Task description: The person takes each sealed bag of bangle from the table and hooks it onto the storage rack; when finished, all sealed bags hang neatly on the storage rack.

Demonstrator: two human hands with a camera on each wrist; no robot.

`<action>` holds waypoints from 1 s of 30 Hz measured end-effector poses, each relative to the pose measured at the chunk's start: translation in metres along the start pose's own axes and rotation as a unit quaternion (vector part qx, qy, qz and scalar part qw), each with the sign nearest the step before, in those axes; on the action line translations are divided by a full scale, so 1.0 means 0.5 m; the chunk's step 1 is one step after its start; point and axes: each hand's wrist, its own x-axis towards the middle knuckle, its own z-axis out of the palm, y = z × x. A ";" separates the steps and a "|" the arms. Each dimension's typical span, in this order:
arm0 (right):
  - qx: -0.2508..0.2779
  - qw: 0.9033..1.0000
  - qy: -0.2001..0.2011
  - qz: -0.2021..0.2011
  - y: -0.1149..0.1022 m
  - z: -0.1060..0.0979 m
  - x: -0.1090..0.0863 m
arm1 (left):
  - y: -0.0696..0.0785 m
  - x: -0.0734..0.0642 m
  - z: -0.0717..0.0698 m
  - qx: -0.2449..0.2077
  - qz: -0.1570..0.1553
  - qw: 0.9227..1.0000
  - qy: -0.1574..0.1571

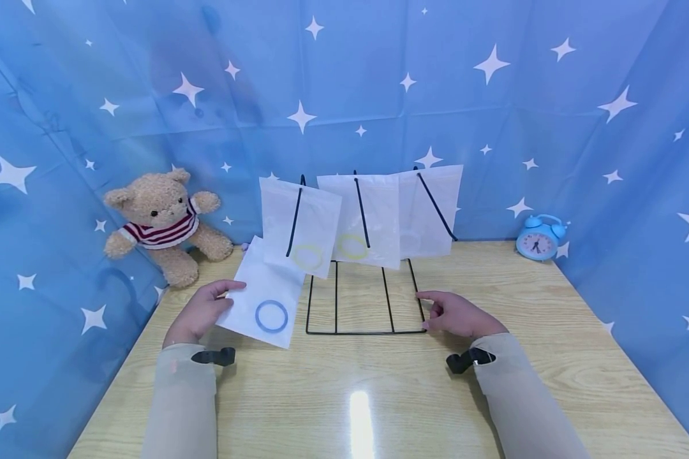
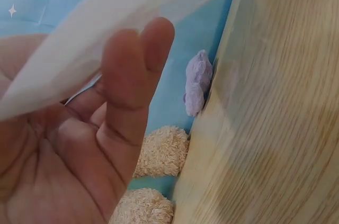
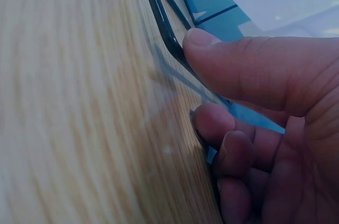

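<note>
My left hand (image 1: 200, 311) pinches the left edge of a white translucent bag (image 1: 249, 284) with a blue ring (image 1: 272, 316) showing near its bottom. The bag is tilted, its upper right corner behind another hanging bag. In the left wrist view the bag (image 2: 79, 33) passes between the thumb and fingers (image 2: 124, 68). My right hand (image 1: 459, 313) holds the front right corner of a black wire rack (image 1: 350, 333), thumb on the wire and fingers curled by the side bar. Three white bags hang from the rack's prongs: a left one (image 1: 281, 217), a middle one (image 1: 381, 217) and a right one (image 1: 442, 191).
Yellow rings show in the left and middle hanging bags. A teddy bear (image 1: 159, 220) in a striped sweater leans at the back left, and a small purple thing (image 2: 198, 83) lies near it. A blue alarm clock (image 1: 536, 244) stands at the wooden table's (image 1: 298, 395) back right. Blue starry curtains surround it.
</note>
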 end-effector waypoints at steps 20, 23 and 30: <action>0.012 1.000 -0.003 -0.010 0.000 0.000 0.000 | 0.020 0.000 -0.005 0.003 0.025 0.996 0.086; 0.013 1.000 -0.003 -0.013 0.001 0.001 0.000 | 0.023 0.000 -0.002 0.006 0.029 0.993 0.118; 0.012 1.000 -0.004 -0.013 0.001 0.001 0.000 | 0.033 -0.005 0.003 -0.022 0.041 0.981 0.187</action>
